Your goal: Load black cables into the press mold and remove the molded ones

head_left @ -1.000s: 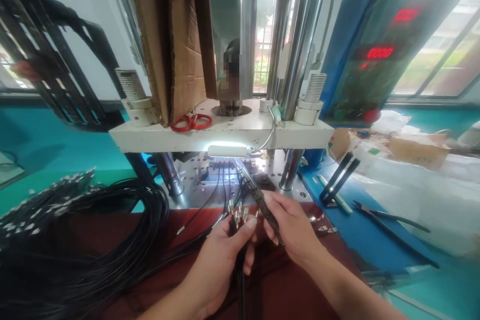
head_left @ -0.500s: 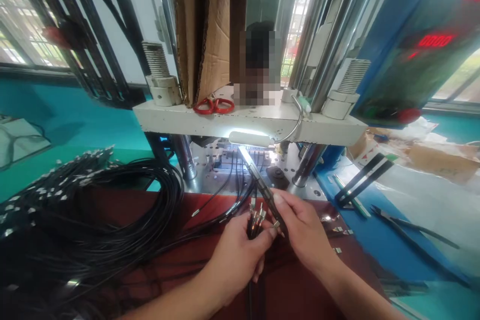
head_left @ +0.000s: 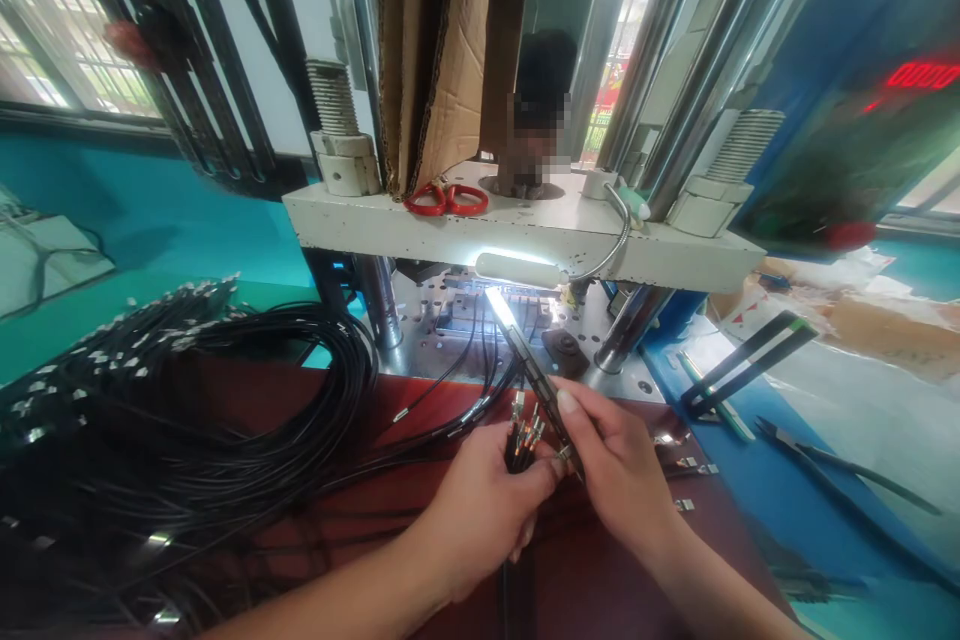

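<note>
My left hand (head_left: 491, 500) is closed round a bunch of black cables, and their metal-tipped ends (head_left: 528, 430) stick up past the thumb and fingers. In my right hand (head_left: 619, 460) is a long, narrow, dark metal bar (head_left: 536, 375), slanting away from me towards the lamp with its far end shining. Both hands are close together above the dark red board (head_left: 420, 500). Between them, a cable tip lies near the lower end of the bar; whether it is seated there I cannot tell.
A white press plate (head_left: 420, 232) with a lit lamp (head_left: 517, 268) spans the front, red-handled scissors (head_left: 446, 200) on top. Coiled black cables (head_left: 300, 400) heap up at left. Cutting pliers (head_left: 795, 445) lie at right, beside dark upright strips (head_left: 739, 365). Behind the press a person (head_left: 544, 100) is visible.
The whole view has shifted, so the press and table appear farther right. Both hands keep the same grips on the cables and the bar, with little movement between them.
</note>
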The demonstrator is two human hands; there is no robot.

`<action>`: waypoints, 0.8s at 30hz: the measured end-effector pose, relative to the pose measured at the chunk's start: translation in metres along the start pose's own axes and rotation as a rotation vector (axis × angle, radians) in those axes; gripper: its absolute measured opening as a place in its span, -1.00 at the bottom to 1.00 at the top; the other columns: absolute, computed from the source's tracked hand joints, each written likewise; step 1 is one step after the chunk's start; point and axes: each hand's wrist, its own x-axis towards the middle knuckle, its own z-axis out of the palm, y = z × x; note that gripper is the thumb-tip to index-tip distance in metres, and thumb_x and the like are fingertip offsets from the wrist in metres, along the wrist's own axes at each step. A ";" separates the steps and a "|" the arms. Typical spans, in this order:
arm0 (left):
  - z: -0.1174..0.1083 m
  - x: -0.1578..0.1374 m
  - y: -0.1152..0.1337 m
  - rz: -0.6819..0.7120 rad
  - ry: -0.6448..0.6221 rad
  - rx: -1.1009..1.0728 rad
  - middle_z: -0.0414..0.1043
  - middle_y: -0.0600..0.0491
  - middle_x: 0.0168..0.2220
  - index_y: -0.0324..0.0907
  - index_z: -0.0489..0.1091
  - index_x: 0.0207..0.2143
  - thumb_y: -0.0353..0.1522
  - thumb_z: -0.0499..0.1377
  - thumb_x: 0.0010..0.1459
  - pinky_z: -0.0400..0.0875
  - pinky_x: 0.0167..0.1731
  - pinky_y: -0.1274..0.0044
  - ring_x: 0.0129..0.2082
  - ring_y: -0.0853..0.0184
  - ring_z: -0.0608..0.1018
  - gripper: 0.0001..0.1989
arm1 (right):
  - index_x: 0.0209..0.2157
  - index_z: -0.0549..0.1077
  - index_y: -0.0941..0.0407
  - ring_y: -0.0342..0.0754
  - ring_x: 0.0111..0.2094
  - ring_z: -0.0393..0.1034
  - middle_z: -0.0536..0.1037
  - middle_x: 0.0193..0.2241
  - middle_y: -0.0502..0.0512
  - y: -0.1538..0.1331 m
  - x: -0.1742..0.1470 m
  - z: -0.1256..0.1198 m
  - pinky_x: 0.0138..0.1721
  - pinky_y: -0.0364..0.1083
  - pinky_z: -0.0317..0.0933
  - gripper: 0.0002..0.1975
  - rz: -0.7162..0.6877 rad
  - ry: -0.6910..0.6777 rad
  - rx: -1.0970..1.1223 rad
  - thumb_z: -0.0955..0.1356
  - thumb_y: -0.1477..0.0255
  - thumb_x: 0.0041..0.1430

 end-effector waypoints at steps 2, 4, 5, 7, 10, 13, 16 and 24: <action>-0.001 0.000 0.001 0.000 -0.007 -0.015 0.05 0.28 -0.72 -0.14 0.22 -0.45 -0.25 0.14 0.13 0.03 -0.84 0.69 -0.81 0.53 0.11 -0.80 | -0.02 0.48 0.06 0.04 -0.08 0.44 0.57 -0.09 0.06 0.002 -0.002 0.000 -0.12 -0.09 0.33 -0.66 -0.014 0.016 -0.038 0.22 0.26 0.32; -0.001 0.001 0.000 -0.006 -0.014 -0.025 0.06 0.28 -0.72 -0.14 0.22 -0.44 -0.23 0.16 0.11 0.03 -0.84 0.69 -0.81 0.53 0.12 -0.79 | -0.02 0.48 0.06 0.05 -0.04 0.43 0.56 -0.07 0.07 0.004 -0.004 0.001 -0.07 -0.07 0.31 -0.67 -0.045 0.033 -0.071 0.21 0.27 0.31; -0.001 0.001 0.000 -0.008 -0.016 -0.028 0.06 0.28 -0.73 -0.14 0.22 -0.44 -0.22 0.16 0.11 0.03 -0.84 0.69 -0.81 0.53 0.12 -0.78 | -0.02 0.48 0.06 0.04 -0.04 0.42 0.55 -0.06 0.07 0.005 -0.005 0.002 -0.05 -0.07 0.30 -0.67 -0.064 0.035 -0.082 0.21 0.27 0.32; -0.002 0.001 -0.001 -0.010 -0.020 -0.029 0.06 0.29 -0.74 -0.14 0.22 -0.44 -0.21 0.16 0.11 0.03 -0.85 0.69 -0.82 0.53 0.11 -0.78 | -0.02 0.48 0.05 0.04 -0.03 0.41 0.55 -0.05 0.07 0.005 -0.006 0.003 -0.04 -0.06 0.29 -0.67 -0.095 0.035 -0.095 0.21 0.28 0.32; -0.001 0.001 -0.002 -0.007 -0.018 -0.028 0.06 0.28 -0.73 -0.14 0.22 -0.44 -0.23 0.14 0.13 0.02 -0.85 0.69 -0.82 0.53 0.11 -0.79 | -0.02 0.49 0.05 0.07 -0.03 0.41 0.55 -0.06 0.09 0.004 -0.006 0.004 -0.04 -0.04 0.28 -0.66 -0.096 0.034 -0.086 0.21 0.27 0.31; -0.003 0.000 0.002 -0.044 -0.054 -0.088 0.18 0.22 -0.69 -0.18 0.26 -0.42 -0.27 0.16 0.13 0.19 -0.75 0.66 -0.75 0.49 0.25 -0.81 | -0.03 0.50 0.05 0.03 -0.24 0.46 0.59 -0.28 0.07 0.001 -0.003 0.000 -0.20 -0.07 0.34 -0.65 -0.003 0.003 0.003 0.22 0.22 0.29; -0.009 -0.001 0.008 -0.063 -0.121 -0.205 0.39 0.06 -0.45 -0.25 0.35 -0.32 -0.31 0.19 0.12 0.40 -0.48 0.55 -0.55 0.43 0.43 -0.83 | -0.02 0.48 0.04 -0.14 -0.59 0.29 0.48 -0.54 -0.04 -0.004 0.001 -0.008 -0.56 -0.18 0.23 -0.64 0.135 -0.071 0.147 0.22 0.18 0.29; -0.015 0.002 0.006 -0.037 -0.049 -0.289 0.34 0.06 -0.40 -0.27 0.35 -0.22 -0.36 0.16 0.16 0.28 -0.43 0.57 -0.48 0.45 0.38 -0.83 | -0.17 0.52 0.06 -0.23 -0.62 0.21 0.40 -0.50 -0.03 -0.007 0.006 -0.014 -0.67 -0.27 0.12 -0.67 0.192 -0.081 0.278 0.25 0.16 0.27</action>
